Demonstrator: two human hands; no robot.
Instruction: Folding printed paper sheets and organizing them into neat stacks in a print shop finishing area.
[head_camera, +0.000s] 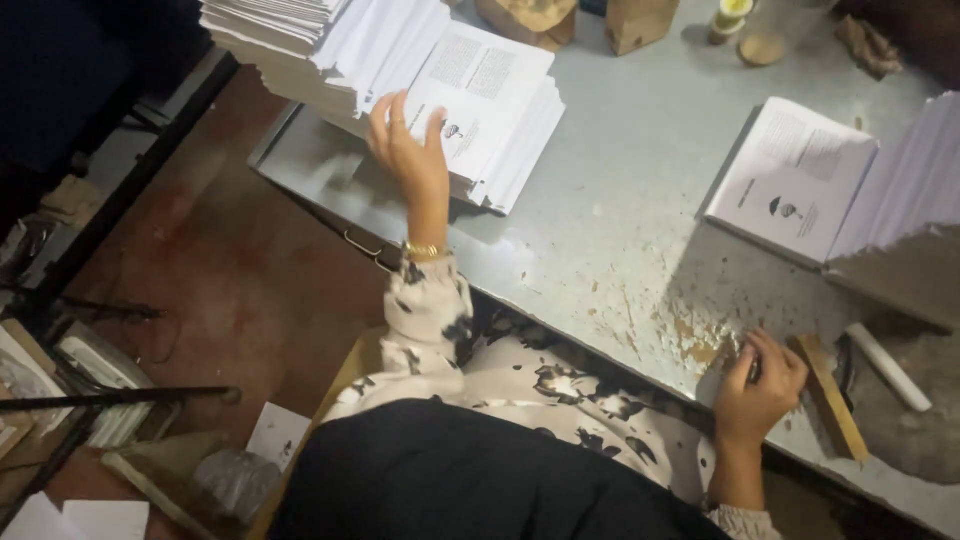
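My left hand (408, 150) reaches up to a stack of printed white sheets (490, 110) at the near left of the grey metal table (630, 170). Its fingers are spread and rest on the stack's left edge, holding nothing. A gold bracelet circles that wrist. My right hand (760, 385) sits at the table's near edge, fingers curled around a small dark object, beside a flat wooden stick (830, 395). Dried glue stains mark the tabletop just left of that hand.
A taller pile of white sheets (290, 40) stands at the far left. A printed booklet stack (795, 180) and fanned sheets (915, 180) lie at the right. Brown paper bags (640, 22), a small cup (730, 18), a white roll (890, 365). Red floor with clutter at left.
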